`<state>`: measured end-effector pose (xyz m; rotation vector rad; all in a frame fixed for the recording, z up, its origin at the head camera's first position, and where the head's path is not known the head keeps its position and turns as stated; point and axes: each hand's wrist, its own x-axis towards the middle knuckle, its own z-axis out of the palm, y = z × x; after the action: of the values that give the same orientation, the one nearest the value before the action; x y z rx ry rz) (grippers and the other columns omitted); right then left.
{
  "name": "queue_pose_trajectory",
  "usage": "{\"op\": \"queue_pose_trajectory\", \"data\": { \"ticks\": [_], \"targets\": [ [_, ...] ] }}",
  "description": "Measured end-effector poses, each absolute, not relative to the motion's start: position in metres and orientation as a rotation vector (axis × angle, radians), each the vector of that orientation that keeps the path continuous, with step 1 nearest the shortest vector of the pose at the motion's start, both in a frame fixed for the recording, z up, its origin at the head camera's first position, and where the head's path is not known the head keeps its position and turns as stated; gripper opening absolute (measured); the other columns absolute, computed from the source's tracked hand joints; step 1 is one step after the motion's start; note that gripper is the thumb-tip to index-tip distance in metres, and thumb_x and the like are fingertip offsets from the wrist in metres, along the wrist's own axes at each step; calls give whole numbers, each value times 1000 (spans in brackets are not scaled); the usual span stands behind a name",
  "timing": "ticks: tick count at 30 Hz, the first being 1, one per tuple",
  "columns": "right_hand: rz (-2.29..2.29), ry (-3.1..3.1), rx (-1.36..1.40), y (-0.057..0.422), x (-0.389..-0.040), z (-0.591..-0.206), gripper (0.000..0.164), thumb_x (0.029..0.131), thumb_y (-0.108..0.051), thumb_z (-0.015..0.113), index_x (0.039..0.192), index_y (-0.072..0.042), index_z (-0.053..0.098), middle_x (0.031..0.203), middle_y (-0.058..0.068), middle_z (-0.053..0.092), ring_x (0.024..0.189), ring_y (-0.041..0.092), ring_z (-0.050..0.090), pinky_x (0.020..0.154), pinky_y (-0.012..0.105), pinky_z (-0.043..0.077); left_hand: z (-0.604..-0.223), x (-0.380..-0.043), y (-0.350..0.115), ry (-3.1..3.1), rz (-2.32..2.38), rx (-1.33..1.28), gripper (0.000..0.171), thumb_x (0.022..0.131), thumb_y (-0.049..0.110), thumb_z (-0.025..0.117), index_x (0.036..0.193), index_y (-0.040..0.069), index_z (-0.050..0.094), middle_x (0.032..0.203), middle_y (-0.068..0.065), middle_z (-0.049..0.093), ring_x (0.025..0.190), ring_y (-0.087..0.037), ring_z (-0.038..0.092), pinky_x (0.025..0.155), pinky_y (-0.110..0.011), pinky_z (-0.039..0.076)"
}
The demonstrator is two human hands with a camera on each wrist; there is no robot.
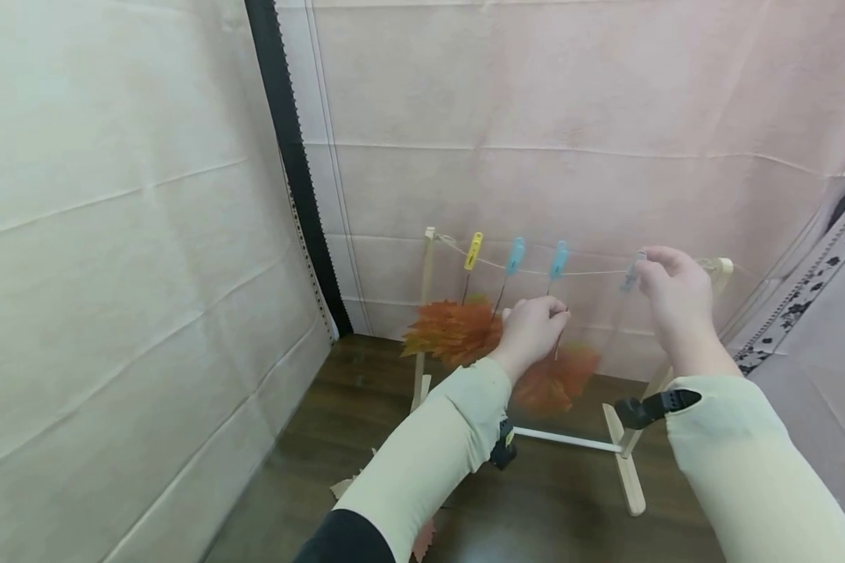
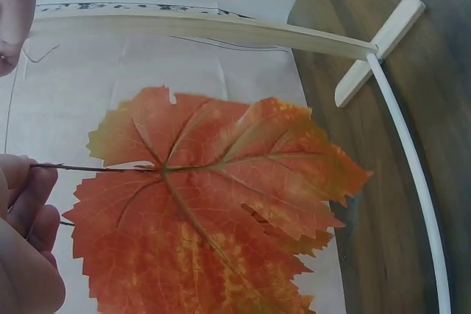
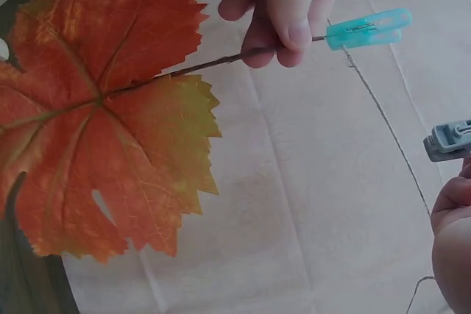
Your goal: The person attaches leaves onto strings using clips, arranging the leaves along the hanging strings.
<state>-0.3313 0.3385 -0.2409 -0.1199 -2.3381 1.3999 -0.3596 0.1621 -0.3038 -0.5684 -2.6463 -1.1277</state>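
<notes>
A small wooden rack (image 1: 428, 313) carries a string (image 1: 591, 273) with a yellow peg (image 1: 473, 250), two blue pegs (image 1: 515, 256) and a grey peg (image 1: 631, 274). My left hand (image 1: 552, 317) pinches the thin stem (image 2: 88, 168) of an orange-red leaf (image 2: 213, 211), just below the second blue peg (image 3: 368, 29). The stem's end reaches that peg's mouth. The leaf (image 1: 556, 379) hangs under my hand. My right hand (image 1: 641, 270) pinches the grey peg (image 3: 449, 141) on the string, near the rack's right post (image 1: 721, 266).
Other orange leaves (image 1: 454, 332) hang from the yellow and first blue pegs. The rack's feet (image 1: 623, 469) and white cross rod (image 1: 570, 440) stand on a dark wood floor. Loose leaves (image 1: 345, 489) lie on the floor near my left sleeve. Cloth walls close in left and behind.
</notes>
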Motion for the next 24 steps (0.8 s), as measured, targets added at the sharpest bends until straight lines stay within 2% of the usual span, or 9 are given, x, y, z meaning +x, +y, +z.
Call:
{"op": "queue_pose_trajectory", "data": {
  "ticks": [8,11,15,22,24],
  "targets": [
    [1419,-2293,-95,335,-338,-237,52,98,-42,40,142,-15,38,146,7,36,125,30,42,103,50,31,-303,-363,170,-2627,-1233,-537,24,96,31,53,112,22,68,109,12,66,103,-7,58,101,-43,30],
    [1449,-2263,-81,333,-341,-233,52,98,-40,41,143,-13,36,145,7,37,124,25,43,103,43,33,-300,-366,176,-2610,-1251,-563,24,96,29,53,113,19,68,109,10,66,102,-7,59,98,-33,37],
    [1476,-2263,-26,327,-343,-228,55,98,-37,42,143,-7,31,145,10,35,125,22,41,102,36,35,-297,-367,184,-2600,-1303,-592,24,96,25,54,114,16,67,111,8,66,102,-7,59,88,-21,44],
    [1484,-2349,32,323,-344,-225,58,100,-39,36,147,-8,20,149,12,24,128,29,36,104,40,33,-297,-369,194,-2585,-1398,-549,25,96,25,53,116,15,66,109,6,66,93,-7,60,83,-22,47],
    [1510,-2344,38,323,-345,-224,58,100,-38,35,147,-8,20,150,12,24,130,29,36,105,40,32,-297,-370,196,-2587,-1398,-529,25,96,26,53,116,16,66,109,7,66,96,-8,60,83,-23,48]
  ]
}}
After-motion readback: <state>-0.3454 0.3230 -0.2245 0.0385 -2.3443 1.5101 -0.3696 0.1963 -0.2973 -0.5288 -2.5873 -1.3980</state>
